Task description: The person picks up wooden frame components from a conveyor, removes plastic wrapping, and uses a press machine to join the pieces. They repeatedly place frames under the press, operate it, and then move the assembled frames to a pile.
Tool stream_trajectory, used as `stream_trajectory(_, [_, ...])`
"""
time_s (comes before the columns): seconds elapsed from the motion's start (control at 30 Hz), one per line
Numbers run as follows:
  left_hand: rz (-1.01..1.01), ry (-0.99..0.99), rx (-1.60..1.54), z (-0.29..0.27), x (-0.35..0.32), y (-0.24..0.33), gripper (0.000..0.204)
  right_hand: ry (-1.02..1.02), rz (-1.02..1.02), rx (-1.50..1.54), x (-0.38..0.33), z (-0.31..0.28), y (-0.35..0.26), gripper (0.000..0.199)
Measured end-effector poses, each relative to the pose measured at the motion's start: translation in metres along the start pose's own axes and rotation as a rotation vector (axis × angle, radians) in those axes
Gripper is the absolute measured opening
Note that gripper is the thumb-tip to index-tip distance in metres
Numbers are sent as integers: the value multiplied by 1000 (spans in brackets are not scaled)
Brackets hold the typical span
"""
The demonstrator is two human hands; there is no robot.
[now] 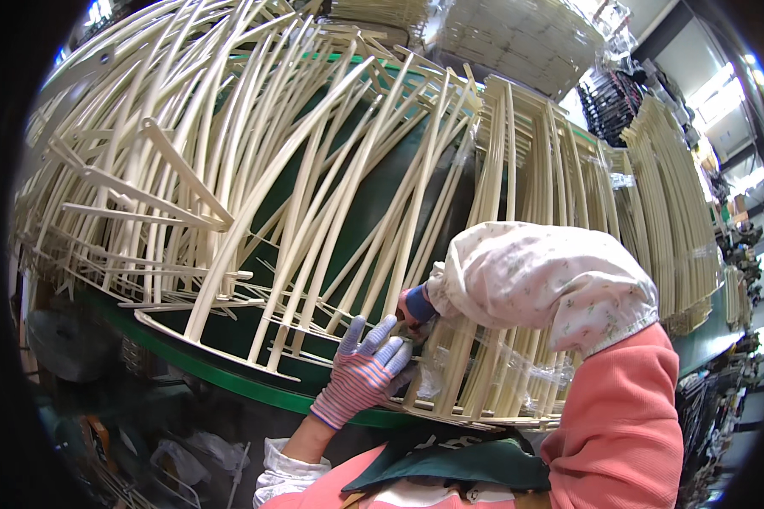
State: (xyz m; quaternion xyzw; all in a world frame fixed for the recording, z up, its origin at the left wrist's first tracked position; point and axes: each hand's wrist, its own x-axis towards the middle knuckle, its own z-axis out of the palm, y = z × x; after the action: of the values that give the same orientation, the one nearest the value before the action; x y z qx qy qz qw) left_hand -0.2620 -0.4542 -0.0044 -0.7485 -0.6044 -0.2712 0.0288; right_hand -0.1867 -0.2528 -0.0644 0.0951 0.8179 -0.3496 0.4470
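Observation:
My left hand (367, 375), in a striped pink and grey-blue glove, reaches up from the table's near edge with its fingers spread. Its fingertips are beside the near ends of long cream-coloured bars (339, 216). Close to those fingertips is my right hand (413, 312), mostly covered by a floral sleeve with a blue cuff. The fingers that show there are curled; what they hold, if anything, is hidden. Below my right forearm lies a stack of cream bars (460, 360), lined up side by side, with clear film (522, 366) across it.
Loose cream bars (157, 170) pile in a tangle at the left of the green-edged table (221, 377). Lined-up bundles (666, 204) stand to the right, some with clear film. A large wrapped stack (518, 42) rises at the back. Dark racks (607, 106) stand beyond.

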Motion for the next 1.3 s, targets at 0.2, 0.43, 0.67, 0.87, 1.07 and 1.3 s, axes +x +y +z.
stream_trajectory(0.2, [68, -40, 86, 8, -8, -7, 22, 454, 318, 292, 10, 9, 3, 26])
stream_trajectory(0.43, [14, -16, 32, 20, -14, -5, 26, 720, 164, 746, -33, 1, -26, 33])
stream_trajectory(0.67, [-20, -53, 40, 11, -8, 2, 21, 630, 122, 190, -80, -16, -3, 23])
stream_trajectory(0.87, [-80, 84, -165, -12, -7, 25, 20, 1478, -448, 388, -191, -6, -21, 15])
stream_trajectory(1.07, [-45, 237, -308, -17, 19, 55, 46, 735, 303, -152, -258, 106, -50, 38])
stream_trajectory(1.3, [59, -88, -343, -22, 90, 74, 18, 1300, -353, 146, -285, 180, -50, 13])
